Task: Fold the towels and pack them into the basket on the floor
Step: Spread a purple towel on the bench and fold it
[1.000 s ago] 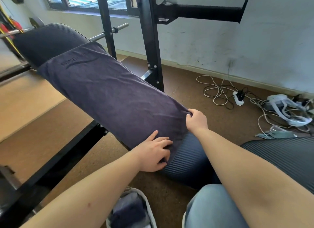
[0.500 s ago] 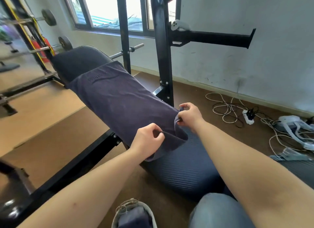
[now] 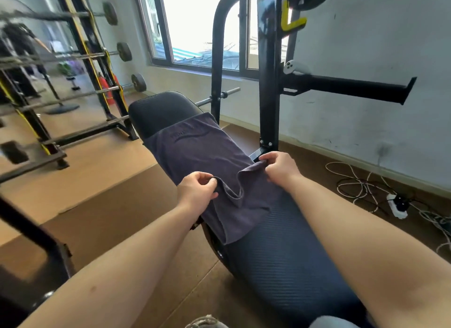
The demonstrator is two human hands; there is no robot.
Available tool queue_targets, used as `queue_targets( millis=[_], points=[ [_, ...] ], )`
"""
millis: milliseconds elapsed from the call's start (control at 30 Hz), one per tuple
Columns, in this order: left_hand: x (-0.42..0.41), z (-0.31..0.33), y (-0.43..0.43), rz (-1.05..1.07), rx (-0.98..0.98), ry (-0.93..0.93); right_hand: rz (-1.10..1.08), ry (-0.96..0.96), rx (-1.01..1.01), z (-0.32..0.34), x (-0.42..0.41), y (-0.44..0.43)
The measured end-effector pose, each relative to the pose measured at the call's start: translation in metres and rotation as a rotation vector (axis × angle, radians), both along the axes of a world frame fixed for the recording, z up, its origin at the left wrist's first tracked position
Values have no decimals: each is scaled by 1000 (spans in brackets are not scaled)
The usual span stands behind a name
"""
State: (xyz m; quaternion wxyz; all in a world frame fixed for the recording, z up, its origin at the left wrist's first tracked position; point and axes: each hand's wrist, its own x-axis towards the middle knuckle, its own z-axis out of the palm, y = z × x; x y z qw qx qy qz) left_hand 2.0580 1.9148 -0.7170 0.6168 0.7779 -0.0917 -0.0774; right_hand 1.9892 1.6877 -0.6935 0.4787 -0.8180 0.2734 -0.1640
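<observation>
Dark purple towel [image 3: 200, 152] lies lengthwise on the padded black tabletop [image 3: 288, 249], centre of frame. Its near end is raised off the pad and sags in a fold between the hands. Left hand [image 3: 197, 191] pinches the near-left corner; right hand [image 3: 280, 170] pinches the near-right corner. Black upright post [image 3: 268, 95] stands just behind. White power strip [image 3: 397, 207] lies on the floor, right. Barbell rack [image 3: 92, 47], upper left.
</observation>
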Motion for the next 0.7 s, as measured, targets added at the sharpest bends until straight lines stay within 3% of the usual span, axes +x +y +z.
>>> queue_targets(
  millis=[100,233,700],
  points=[
    [24,4,7,47,-53,10,-31,-22,-160,6,22,0],
    [51,17,17,146,-69,-26,11,-90,-208,18,58,2],
    [137,45,56,463,230,-333,-85,-222,-222,43,194,20]
  ],
)
